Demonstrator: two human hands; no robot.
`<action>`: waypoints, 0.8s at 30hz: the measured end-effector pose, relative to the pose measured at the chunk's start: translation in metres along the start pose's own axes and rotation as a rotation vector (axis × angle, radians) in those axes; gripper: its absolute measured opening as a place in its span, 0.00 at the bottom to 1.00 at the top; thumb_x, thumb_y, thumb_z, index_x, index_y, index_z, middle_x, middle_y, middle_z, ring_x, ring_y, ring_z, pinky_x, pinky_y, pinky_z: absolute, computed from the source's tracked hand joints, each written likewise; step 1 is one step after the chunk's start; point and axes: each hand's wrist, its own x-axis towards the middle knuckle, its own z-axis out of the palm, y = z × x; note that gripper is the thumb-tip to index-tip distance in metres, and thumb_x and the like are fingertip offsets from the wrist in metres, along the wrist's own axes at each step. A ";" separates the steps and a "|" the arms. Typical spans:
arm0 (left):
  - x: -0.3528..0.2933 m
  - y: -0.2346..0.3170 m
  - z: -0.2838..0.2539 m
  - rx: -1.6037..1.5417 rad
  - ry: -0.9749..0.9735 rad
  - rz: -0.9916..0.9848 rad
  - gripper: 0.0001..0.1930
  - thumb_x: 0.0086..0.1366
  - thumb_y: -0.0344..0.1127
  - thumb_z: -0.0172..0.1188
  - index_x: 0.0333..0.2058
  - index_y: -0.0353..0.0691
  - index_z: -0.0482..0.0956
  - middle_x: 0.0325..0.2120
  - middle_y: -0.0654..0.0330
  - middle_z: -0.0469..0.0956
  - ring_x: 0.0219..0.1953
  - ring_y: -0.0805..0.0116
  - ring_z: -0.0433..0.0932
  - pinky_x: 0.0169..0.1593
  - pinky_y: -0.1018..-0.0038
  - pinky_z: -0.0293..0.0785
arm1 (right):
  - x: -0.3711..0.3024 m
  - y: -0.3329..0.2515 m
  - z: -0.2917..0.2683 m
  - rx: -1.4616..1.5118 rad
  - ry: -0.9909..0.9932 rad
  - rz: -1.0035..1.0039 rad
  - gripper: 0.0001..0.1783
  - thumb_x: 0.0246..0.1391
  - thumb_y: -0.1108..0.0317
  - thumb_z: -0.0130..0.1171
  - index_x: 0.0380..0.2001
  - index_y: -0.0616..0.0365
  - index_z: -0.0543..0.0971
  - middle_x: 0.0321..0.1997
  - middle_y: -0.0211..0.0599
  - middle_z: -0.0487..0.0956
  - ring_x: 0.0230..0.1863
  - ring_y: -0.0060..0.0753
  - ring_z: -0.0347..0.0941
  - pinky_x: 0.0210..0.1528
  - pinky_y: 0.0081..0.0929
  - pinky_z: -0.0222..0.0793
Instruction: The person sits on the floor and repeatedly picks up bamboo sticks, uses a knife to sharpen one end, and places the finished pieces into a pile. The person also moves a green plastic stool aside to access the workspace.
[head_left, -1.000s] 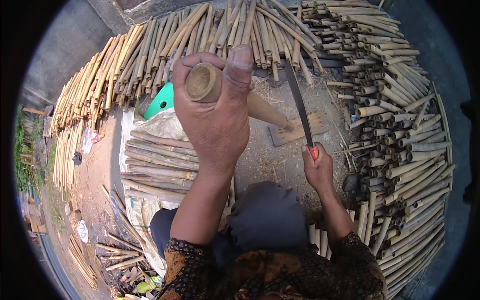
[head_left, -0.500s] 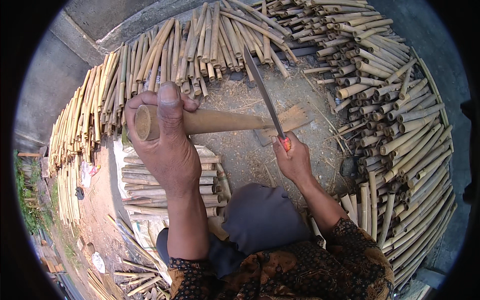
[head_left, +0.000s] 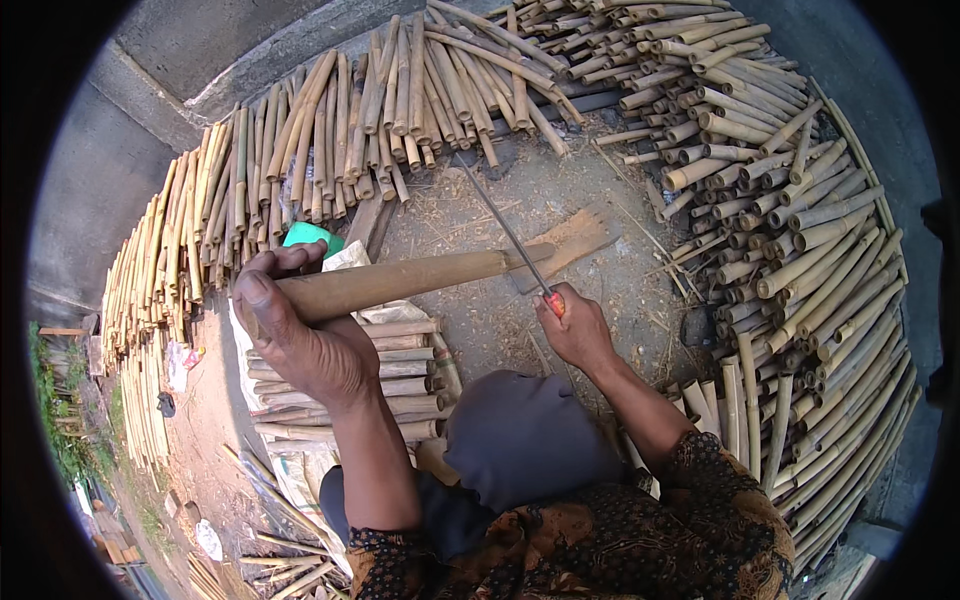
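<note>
My left hand (head_left: 330, 350) grips the near end of a bamboo piece (head_left: 410, 282), its thumb and fingers around that end. The piece slants across the middle, and its far end meets a flat, chipped wooden board (head_left: 580, 240) on the ground. My right hand (head_left: 578, 328) is closed on the red handle of a long knife (head_left: 500, 217). Its narrow blade points up and to the left, crossing the bamboo near the far end. Whether the blade touches the bamboo, I cannot tell.
Cut bamboo pieces (head_left: 400, 90) lean along the wall at the back. A high stack of bamboo (head_left: 800, 240) curves down the right side. More pieces (head_left: 400, 388) lie on a pale sack beside my left forearm. A green object (head_left: 310, 236) shows behind my left hand. Shavings litter the ground (head_left: 470, 330).
My left hand has moved left and turned, so the bamboo's near end no longer faces me. The knife tip has swung down and left, and my right hand has shifted slightly lower.
</note>
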 end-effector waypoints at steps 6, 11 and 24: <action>-0.001 0.006 -0.017 -0.249 -0.055 -0.028 0.26 0.75 0.65 0.46 0.42 0.45 0.73 0.28 0.59 0.69 0.29 0.67 0.72 0.37 0.72 0.73 | 0.024 -0.023 0.020 -0.037 -0.150 -0.004 0.16 0.62 0.58 0.59 0.38 0.64 0.76 0.29 0.62 0.81 0.35 0.68 0.79 0.39 0.53 0.74; -0.007 0.009 -0.020 -0.125 0.182 -0.024 0.27 0.75 0.64 0.47 0.36 0.43 0.73 0.28 0.59 0.69 0.30 0.65 0.69 0.40 0.70 0.70 | 0.021 -0.011 0.027 -0.062 -0.138 0.029 0.17 0.61 0.59 0.59 0.38 0.65 0.77 0.30 0.63 0.81 0.37 0.68 0.80 0.41 0.53 0.75; -0.019 0.014 -0.041 -0.265 0.111 -0.182 0.21 0.76 0.51 0.44 0.30 0.41 0.72 0.28 0.58 0.70 0.34 0.63 0.70 0.44 0.65 0.69 | 0.021 -0.017 0.033 -0.113 -0.163 -0.023 0.18 0.61 0.57 0.59 0.39 0.65 0.76 0.32 0.64 0.81 0.38 0.68 0.79 0.42 0.55 0.74</action>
